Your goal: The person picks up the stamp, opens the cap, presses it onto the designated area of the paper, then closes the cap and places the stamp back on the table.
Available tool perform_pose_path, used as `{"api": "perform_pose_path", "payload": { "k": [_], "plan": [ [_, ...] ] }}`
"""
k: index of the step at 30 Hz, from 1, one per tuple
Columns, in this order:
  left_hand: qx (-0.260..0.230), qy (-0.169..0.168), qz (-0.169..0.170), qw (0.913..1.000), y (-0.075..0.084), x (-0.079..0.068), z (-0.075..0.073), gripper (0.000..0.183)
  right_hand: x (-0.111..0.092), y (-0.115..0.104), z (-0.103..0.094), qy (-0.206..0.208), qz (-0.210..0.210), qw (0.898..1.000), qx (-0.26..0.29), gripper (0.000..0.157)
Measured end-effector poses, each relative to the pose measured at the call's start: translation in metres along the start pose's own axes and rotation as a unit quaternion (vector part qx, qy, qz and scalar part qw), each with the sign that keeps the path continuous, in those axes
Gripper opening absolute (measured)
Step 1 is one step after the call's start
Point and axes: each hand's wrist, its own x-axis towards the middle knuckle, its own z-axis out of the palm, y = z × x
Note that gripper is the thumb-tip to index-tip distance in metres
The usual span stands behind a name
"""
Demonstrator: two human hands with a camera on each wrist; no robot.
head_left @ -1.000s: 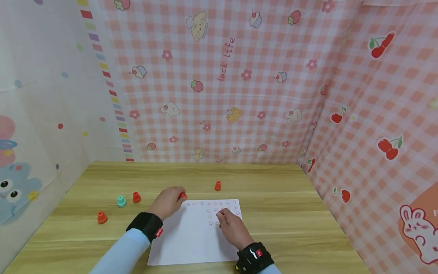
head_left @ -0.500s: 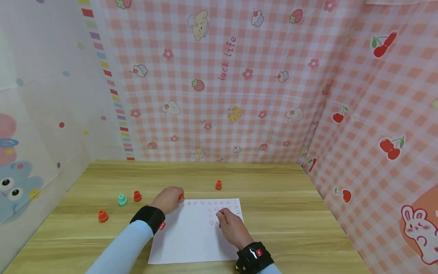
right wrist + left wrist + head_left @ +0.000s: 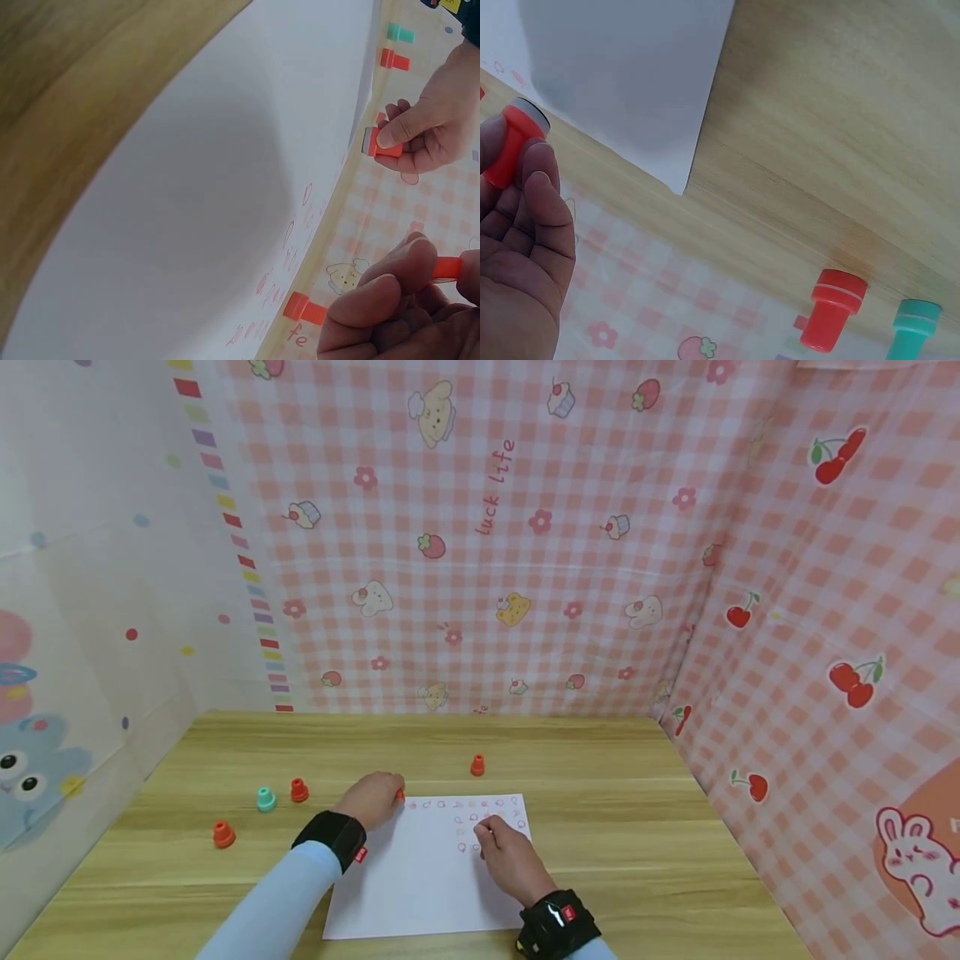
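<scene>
My left hand point(image 3: 372, 800) grips a red stamp point(image 3: 514, 142) at the far left corner of the white paper point(image 3: 408, 885). A grey band and a dark face show at the stamp's end in the left wrist view. Over the right part of the sheet, my right hand point(image 3: 513, 860) pinches a small red piece point(image 3: 448, 268), mostly covered by the thumb and fingers. Small red and pink prints point(image 3: 441, 804) run along the paper's far edge, with more near its right side.
Left of the paper stand a red stamp point(image 3: 299, 790), a teal stamp point(image 3: 266, 799) and another red stamp point(image 3: 223, 834). One more red stamp point(image 3: 477, 766) is behind the sheet. Patterned cloth point(image 3: 480, 568) walls in the wooden table point(image 3: 637, 827).
My left wrist has shifted slightly right and away from me, and the stamp in that hand has tipped, showing less red. The right hand stays in place with its red piece.
</scene>
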Motion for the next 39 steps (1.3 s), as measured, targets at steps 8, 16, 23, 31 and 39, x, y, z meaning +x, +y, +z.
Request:
{"api": "perform_pose_path", "payload": {
  "k": [8,16,23,31,39],
  "plan": [
    [-0.006,-0.022,-0.024,0.9994,-0.001,0.002,0.003,0.010,0.001,0.000,-0.001,0.000,0.007,1.000,-0.002,0.022],
    [0.002,-0.022,-0.019,0.9996,-0.002,0.003,0.008,0.010,0.003,0.001,-0.003,0.005,0.012,1.000,0.002,0.019],
    [0.007,-0.021,-0.004,0.9997,0.001,0.005,0.007,0.010,0.002,0.001,-0.004,0.004,0.005,1.000,0.001,0.020],
    [0.013,-0.017,0.008,0.9997,0.003,0.010,0.007,0.014,0.002,0.000,-0.004,-0.008,0.026,1.000,0.007,0.021],
    [0.022,-0.050,-0.014,0.9984,0.004,0.014,0.007,0.012,0.001,0.002,-0.002,-0.008,0.027,1.000,0.012,0.023]
  ]
}}
